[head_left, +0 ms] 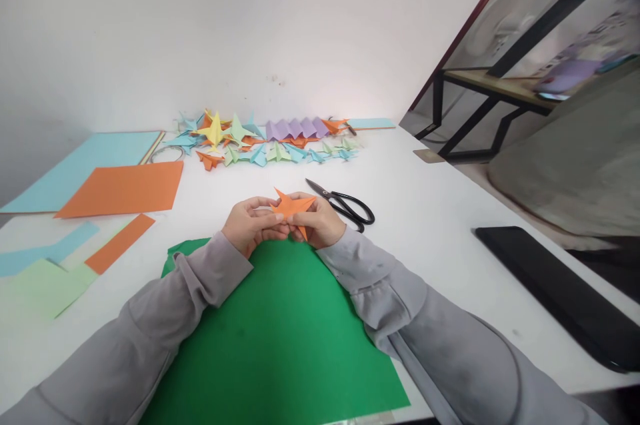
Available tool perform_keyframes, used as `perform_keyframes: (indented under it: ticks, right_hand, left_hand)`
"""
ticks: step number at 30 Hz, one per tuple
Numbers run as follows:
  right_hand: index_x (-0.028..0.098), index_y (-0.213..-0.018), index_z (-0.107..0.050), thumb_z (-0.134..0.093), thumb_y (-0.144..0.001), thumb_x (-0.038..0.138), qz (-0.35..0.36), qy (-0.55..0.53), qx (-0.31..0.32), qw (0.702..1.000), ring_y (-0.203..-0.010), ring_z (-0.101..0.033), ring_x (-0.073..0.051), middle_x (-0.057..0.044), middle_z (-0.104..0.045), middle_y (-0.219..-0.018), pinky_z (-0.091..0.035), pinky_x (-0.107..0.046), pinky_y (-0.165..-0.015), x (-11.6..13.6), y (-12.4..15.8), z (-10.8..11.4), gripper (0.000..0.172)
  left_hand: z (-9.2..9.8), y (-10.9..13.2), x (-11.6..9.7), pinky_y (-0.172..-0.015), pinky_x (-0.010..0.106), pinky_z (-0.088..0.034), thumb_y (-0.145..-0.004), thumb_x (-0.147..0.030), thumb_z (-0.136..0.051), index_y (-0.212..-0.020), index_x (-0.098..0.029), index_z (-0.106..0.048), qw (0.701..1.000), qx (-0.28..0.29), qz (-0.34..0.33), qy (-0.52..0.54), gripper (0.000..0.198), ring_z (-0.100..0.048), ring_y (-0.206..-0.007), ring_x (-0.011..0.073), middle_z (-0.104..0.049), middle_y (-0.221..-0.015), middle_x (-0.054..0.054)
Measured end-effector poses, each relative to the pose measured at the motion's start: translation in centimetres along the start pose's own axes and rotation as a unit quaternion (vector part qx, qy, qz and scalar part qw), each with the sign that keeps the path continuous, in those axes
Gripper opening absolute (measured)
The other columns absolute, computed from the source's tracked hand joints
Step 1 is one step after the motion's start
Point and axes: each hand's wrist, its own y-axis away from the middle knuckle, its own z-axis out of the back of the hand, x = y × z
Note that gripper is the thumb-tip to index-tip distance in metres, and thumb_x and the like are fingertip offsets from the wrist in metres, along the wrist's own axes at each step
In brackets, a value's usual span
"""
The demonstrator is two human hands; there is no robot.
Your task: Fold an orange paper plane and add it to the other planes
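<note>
An orange folded paper star [294,205] is held up between both hands, over the far edge of a green sheet [285,325]. My left hand [255,221] pinches its left side, thumb in front and fingers behind. On the other side, my right hand [320,219] grips it with the thumb pressed near the middle. Several points of the star stick out between the fingers; the rest is covered by them. Black-handled scissors [345,203] lie just beyond my right hand, blades pointing away to the left.
Folded paper pieces [235,135] line the wall, with a purple pleated strip [297,129] among them. Orange paper [125,188], a blue sheet [85,165] and cut strips [120,245] lie at left. A long black object [550,291] rests at right.
</note>
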Motion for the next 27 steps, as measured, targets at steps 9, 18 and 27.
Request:
perform_keyframes:
  ticks: [9, 18, 27]
  right_hand:
    - [0.014, -0.077, -0.053, -0.061, -0.047, 0.01, 0.009, 0.087, -0.002, 0.996, -0.027, -0.046, -0.009, 0.005, -0.059, -0.04, -0.035, -0.017, -0.027, -0.21, 0.0, 0.34, 0.031]
    - [0.015, -0.077, -0.052, -0.057, -0.045, 0.007, -0.011, 0.025, 0.017, 0.999, -0.027, -0.047, -0.009, 0.005, -0.061, -0.041, -0.036, -0.017, -0.027, -0.18, -0.23, 0.63, 0.034]
    - [0.014, -0.079, -0.057, -0.058, -0.046, 0.007, -0.01, -0.022, 0.025, 0.999, -0.031, -0.051, -0.01, 0.002, -0.063, -0.044, -0.04, -0.019, -0.03, 0.06, -0.16, 0.95, 0.033]
  left_hand:
    - [0.26, -0.11, 0.0, -0.042, 0.022, -0.052, -0.049, -0.01, -0.079, -0.086, -0.009, -0.054, 0.998, 0.005, -0.018, -0.058, 0.045, -0.061, -0.042, 0.0155, -0.061, -0.045, 0.002]
    - [0.56, -0.05, -0.35, -0.044, 0.022, -0.053, -0.055, -0.002, -0.07, -0.094, -0.006, -0.053, 0.999, 0.023, 0.004, -0.034, 0.043, -0.063, -0.045, 0.0168, -0.065, -0.05, 0.007]
    - [0.58, -0.02, -0.49, -0.048, 0.022, -0.055, -0.06, 0.005, -0.062, -0.102, -0.001, -0.053, 1.0, 0.005, 0.021, 0.004, 0.044, -0.065, -0.049, 0.0173, -0.069, -0.059, 0.013]
